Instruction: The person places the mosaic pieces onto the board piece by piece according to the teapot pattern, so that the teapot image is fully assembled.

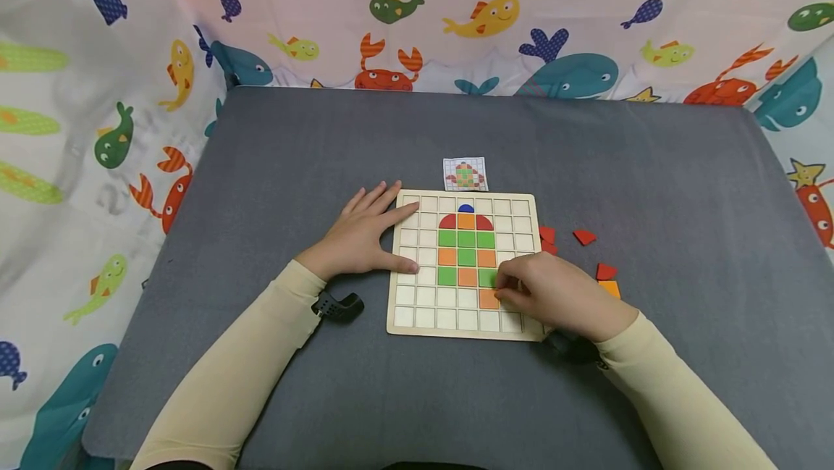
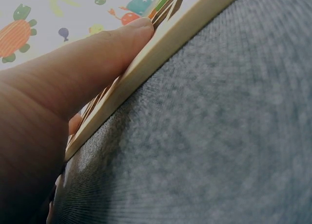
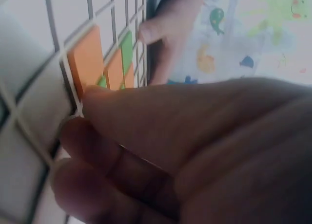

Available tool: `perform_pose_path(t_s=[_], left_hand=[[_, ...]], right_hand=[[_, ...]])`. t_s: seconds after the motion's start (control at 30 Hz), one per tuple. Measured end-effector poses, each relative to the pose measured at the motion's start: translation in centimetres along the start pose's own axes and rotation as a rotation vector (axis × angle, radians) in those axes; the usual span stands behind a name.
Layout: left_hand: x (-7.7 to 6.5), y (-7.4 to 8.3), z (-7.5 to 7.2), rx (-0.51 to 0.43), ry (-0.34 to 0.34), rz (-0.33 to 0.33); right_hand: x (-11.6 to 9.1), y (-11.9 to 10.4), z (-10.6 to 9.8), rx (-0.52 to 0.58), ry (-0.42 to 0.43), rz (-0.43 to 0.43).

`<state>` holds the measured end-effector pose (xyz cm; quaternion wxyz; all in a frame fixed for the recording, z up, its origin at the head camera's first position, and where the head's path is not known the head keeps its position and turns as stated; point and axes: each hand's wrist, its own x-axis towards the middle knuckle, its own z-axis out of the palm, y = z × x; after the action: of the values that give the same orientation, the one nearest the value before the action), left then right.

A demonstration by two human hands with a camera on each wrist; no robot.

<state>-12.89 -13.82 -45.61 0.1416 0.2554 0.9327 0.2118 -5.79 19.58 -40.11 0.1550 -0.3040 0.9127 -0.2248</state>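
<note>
A wooden grid board (image 1: pixel 464 332) lies on the grey table, with blue, red, orange and green tiles filling some of its cells. My left hand (image 1: pixel 358 235) rests at the board's left edge, fingers spread and thumb lying over the rim. Over the board's right side, my right hand (image 1: pixel 554 292) has its fingers bent beside a green tile (image 1: pixel 486 277) and an orange tile (image 1: pixel 489 300). In the right wrist view, the thumb tip meets the lower corner of the orange tile (image 3: pixel 87 58). Anything between those fingertips is hidden.
A small picture card (image 1: pixel 448 185) with a coloured grid pattern lies just behind the board. Loose red pieces (image 1: pixel 584 237) and an orange piece (image 1: pixel 610 287) lie to its right, partly behind the right hand. A sea-animal curtain (image 1: pixel 443 57) surrounds the table.
</note>
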Motion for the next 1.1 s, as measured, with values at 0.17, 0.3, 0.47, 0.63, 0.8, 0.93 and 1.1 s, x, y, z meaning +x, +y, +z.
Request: perform_pose_path(t_s=[0.17,0.3,0.47,0.63,0.8,0.93,1.1], left_hand=[[0.0,0.1,0.0,0.0,0.002,0.006],[0.0,0.2,0.1,-0.001,0.003,0.01],[0.0,0.2,0.0,0.0,0.002,0.011],[0.1,0.3,-0.1,0.001,0.001,0.009],[0.1,0.2,0.0,0.007,0.001,0.005],[0.2,0.1,0.0,0.008,0.0,0.004],[0.0,0.0,0.0,0.004,-0.004,0.008]], right_hand=[[-0.8,0.8,-1.0,0.014,0.003,0.024],[-1.5,1.6,-1.7,0.014,0.014,0.064],[-3.0,2.8,-2.6,0.048,0.037,0.14],[-4.8,3.9,-3.3,0.052,0.051,0.201],[-6.2,4.8,-3.5,0.016,0.061,0.24],[-7.1,5.5,-3.2,0.01,0.054,0.274],[-8.1,6.1,-2.9,0.011,0.026,0.32]])
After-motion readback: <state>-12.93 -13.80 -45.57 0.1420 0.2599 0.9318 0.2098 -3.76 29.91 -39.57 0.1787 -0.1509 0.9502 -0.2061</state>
